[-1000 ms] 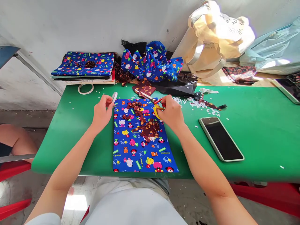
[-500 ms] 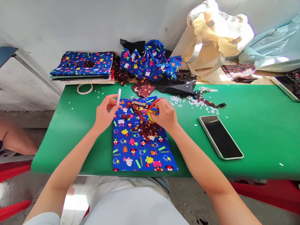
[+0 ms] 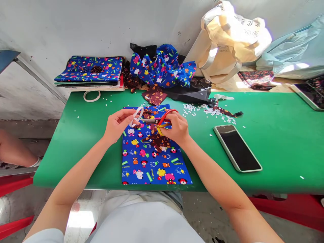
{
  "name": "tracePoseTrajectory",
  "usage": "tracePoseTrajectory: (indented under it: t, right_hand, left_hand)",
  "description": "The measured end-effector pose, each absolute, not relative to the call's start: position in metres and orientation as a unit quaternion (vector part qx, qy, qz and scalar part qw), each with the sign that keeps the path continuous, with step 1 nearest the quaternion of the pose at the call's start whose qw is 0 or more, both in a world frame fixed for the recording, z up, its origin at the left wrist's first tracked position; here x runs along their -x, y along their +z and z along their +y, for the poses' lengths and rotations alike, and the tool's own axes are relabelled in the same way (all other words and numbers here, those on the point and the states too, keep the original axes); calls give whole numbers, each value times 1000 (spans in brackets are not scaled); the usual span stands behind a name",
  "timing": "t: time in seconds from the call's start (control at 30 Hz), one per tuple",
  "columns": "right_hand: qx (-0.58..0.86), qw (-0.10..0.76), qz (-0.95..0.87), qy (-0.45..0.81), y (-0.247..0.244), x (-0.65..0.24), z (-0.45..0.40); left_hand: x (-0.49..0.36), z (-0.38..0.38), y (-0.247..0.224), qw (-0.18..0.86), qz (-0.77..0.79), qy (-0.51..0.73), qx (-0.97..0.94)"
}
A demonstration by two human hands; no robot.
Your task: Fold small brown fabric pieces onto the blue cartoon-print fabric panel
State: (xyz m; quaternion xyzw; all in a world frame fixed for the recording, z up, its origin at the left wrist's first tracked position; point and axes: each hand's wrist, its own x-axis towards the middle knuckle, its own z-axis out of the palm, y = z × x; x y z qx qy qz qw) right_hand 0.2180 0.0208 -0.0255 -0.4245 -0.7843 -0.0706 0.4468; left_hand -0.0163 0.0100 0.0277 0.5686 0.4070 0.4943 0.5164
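White roll (image 3: 141, 110) in left hand (image 3: 116, 126) near cloth edge (image 3: 164, 107)

A pale-edged phone (image 3: 238, 148) lies on the green table (image 3: 283, 141).

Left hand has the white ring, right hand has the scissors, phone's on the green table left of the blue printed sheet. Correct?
No, the phone's side is wrong: the head view shows the phone right of the blue printed sheet, on the green table. Left hand with white ring, right hand with scissors: correct.
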Motion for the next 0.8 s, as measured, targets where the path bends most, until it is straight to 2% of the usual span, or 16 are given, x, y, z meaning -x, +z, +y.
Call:
tracePoseTrajectory:
  t: [0.2, 0.3, 0.4, 0.53, 0.8]
  right_hand:
    - [550, 518, -644, 117, -12, -199, 4]
    - [521, 529, -608, 280, -7, -191, -1]
    - [482, 542, -565, 392, -9, -186, -3]
    - [454, 555, -535, 446, -13, -181, -3]
    - [452, 573, -513, 452, -12, -181, -2]
  left_hand:
    - [12, 1, 28, 619, 344, 445, -548]
    - [10, -3, 27, 653, 315, 428, -539]
    - [8, -6, 25, 676, 298, 412, -533]
    - [7, -8, 24, 697, 282, 400, -524]
    - [5, -9, 28, 712, 284, 390, -510]
